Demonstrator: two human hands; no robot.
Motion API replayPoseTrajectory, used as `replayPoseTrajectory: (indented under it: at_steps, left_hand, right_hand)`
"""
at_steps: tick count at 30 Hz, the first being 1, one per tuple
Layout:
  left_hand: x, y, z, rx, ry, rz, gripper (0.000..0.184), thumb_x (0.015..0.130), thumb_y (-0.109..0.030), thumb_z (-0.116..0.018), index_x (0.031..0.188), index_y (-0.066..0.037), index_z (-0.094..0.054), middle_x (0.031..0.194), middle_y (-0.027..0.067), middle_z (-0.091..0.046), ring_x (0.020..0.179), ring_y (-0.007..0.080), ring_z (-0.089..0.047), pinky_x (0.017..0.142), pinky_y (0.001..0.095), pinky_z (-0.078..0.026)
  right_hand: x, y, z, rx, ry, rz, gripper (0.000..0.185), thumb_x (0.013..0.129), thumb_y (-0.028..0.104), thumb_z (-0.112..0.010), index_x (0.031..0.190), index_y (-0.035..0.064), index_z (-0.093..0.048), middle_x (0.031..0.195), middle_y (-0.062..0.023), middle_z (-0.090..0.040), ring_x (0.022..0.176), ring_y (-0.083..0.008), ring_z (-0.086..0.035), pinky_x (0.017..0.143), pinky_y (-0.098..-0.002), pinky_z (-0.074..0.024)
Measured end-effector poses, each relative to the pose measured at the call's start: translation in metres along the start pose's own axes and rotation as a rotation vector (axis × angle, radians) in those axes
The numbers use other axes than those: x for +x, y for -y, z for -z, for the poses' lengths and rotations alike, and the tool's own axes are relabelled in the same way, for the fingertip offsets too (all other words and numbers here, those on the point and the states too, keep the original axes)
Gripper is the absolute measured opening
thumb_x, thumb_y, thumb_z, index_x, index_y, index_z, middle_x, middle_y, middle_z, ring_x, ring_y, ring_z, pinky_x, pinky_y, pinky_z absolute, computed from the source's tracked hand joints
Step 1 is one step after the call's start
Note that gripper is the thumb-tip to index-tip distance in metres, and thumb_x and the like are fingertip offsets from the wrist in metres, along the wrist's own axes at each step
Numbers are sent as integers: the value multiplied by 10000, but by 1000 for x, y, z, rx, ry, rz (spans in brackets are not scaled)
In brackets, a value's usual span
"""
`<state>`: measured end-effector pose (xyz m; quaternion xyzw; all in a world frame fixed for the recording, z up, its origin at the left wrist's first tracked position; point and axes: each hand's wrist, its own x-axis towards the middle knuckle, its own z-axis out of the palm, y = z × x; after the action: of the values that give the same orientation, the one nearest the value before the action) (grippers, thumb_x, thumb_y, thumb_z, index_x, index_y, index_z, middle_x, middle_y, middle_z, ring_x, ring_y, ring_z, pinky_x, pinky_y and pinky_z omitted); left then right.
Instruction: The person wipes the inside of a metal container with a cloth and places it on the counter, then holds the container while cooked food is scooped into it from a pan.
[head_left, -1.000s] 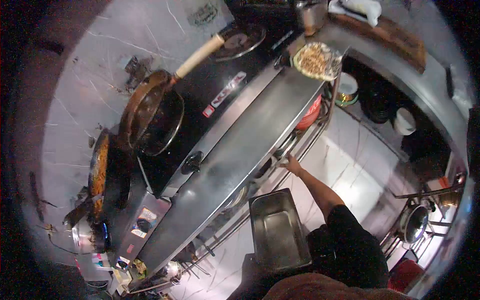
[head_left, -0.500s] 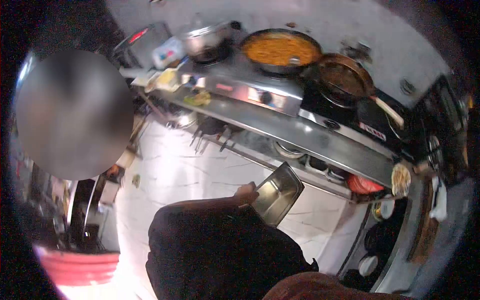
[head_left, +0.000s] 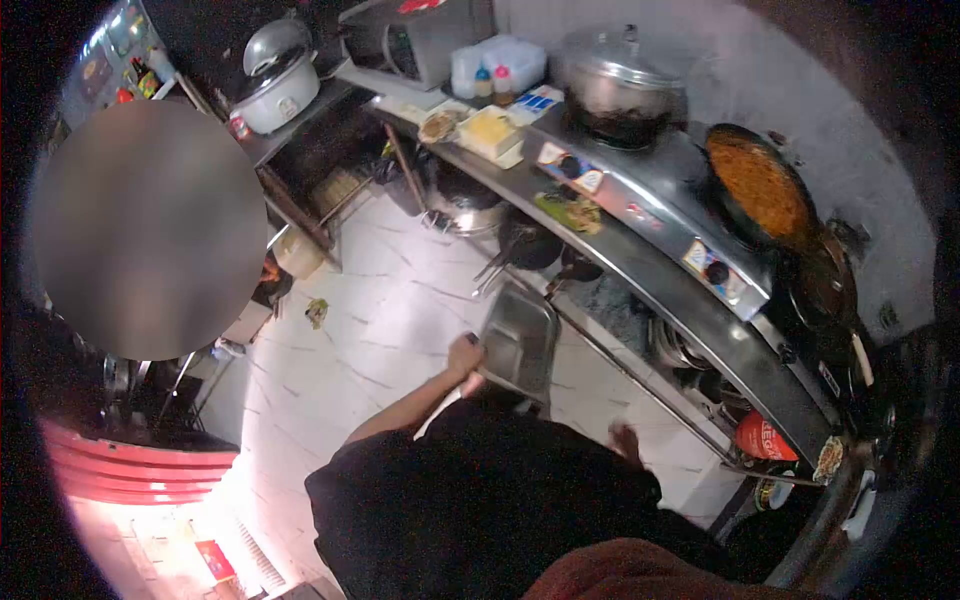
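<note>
My left hand [head_left: 463, 358] grips the near-left rim of a deep rectangular metal food pan [head_left: 522, 340]. The pan hangs tilted in front of me over the white floor, and I see nothing inside it. A small white strip [head_left: 440, 413] shows by my left wrist; I cannot tell what it is. To the right of my body, my right hand [head_left: 625, 440] is slightly blurred, with its fingers apart and nothing visible in it. It is apart from the pan, near the counter's lower rail.
A steel counter [head_left: 650, 255] curves along the right, bearing a lidded pot [head_left: 625, 90], a pan of orange food [head_left: 758, 185] and a dark frying pan [head_left: 825, 280]. A person [head_left: 150, 230] stands at left. Food scraps [head_left: 316, 313] lie on the floor beyond a red ridged object [head_left: 140, 470].
My view has swung left, so the stove and counter sit farther right. My left hand still holds the metal pan, now at a different angle. My right hand has come into view.
</note>
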<state>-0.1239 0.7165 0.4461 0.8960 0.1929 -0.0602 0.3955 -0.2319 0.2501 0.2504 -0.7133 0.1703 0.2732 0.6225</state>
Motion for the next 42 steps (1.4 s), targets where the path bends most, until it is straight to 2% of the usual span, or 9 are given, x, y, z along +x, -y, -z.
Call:
replayPoseTrajectory:
  at_steps: [2, 3, 6, 10, 16, 21, 31, 35, 42]
  left_hand:
    - [5, 1, 76, -169, -133, 131, 231, 634, -155, -563, 781, 22, -579, 719, 209, -604, 697, 295, -608, 626, 389, -459]
    - [31, 45, 86, -281, -231, 190, 157, 634, -87, -556, 754, 14, -567, 651, 164, -588, 600, 225, -570, 557, 350, -449]
    - [29, 30, 180, -668, -456, 91, 95, 726, -41, -473, 638, -61, -444, 521, 9, -422, 420, 117, -388, 363, 302, -314]
    - [38, 27, 254, -890, -514, -123, 134, 687, 60, -459, 684, -72, -433, 626, -30, -447, 549, 58, -396, 485, 205, -314]
    - [90, 19, 309, -1121, -671, -289, 176, 638, 102, -433, 726, -50, -443, 680, -19, -482, 608, 50, -403, 577, 178, -320]
    - [173, 20, 357, -1140, -722, -318, 176, 630, 93, -447, 716, -60, -429, 667, -29, -459, 611, 51, -395, 591, 183, -323]
    - [348, 6, 473, -989, -855, -305, 173, 614, 74, -487, 681, -69, -418, 701, -23, -438, 642, 69, -394, 622, 188, -300]
    - [370, 6, 491, -949, -884, -244, 165, 611, 66, -487, 678, -65, -412, 700, -16, -439, 662, 80, -397, 647, 201, -307]
    - [408, 15, 547, -1010, -901, -185, 167, 594, 22, -513, 676, -80, -410, 657, -33, -417, 611, 63, -375, 584, 197, -290]
  right_hand:
    - [66, 71, -34, -45, 81, 398, 259, 871, 297, -497, 976, 63, -531, 832, -76, -576, 640, -182, -551, 538, -302, -455]
    - [88, 132, -58, 404, 225, 238, 286, 880, 292, -477, 1037, 57, -527, 833, -98, -591, 656, -181, -570, 535, -288, -459]
    - [91, 322, -144, -236, 109, 388, 347, 878, 324, -478, 1086, 51, -533, 817, -69, -599, 677, -150, -569, 583, -272, -461]
    - [106, 474, -246, -33, 259, 552, 333, 850, 243, -547, 1121, 51, -534, 815, -62, -610, 696, -140, -585, 634, -262, -474]
    - [189, 608, -321, -553, 256, 1042, 396, 872, 201, -545, 1222, 42, -449, 984, -31, -587, 797, -76, -547, 674, -214, -452]
    - [259, 728, -394, -136, 440, 904, 429, 862, 109, -530, 1267, 52, -399, 1044, -71, -568, 880, -106, -533, 768, -234, -445]
    - [406, 1058, -543, -649, -418, 1741, 282, 828, 198, -519, 1039, 20, -574, 920, -217, -604, 828, -383, -582, 746, -416, -461]
    - [533, 1155, -570, -1069, -463, 1307, 495, 852, 403, -472, 1175, 28, -470, 1018, -247, -567, 977, -401, -524, 834, -435, -418]
    - [606, 1162, -602, -1308, -751, 1276, 591, 795, 496, -495, 1195, 64, -445, 996, -299, -554, 966, -412, -535, 835, -452, -421]
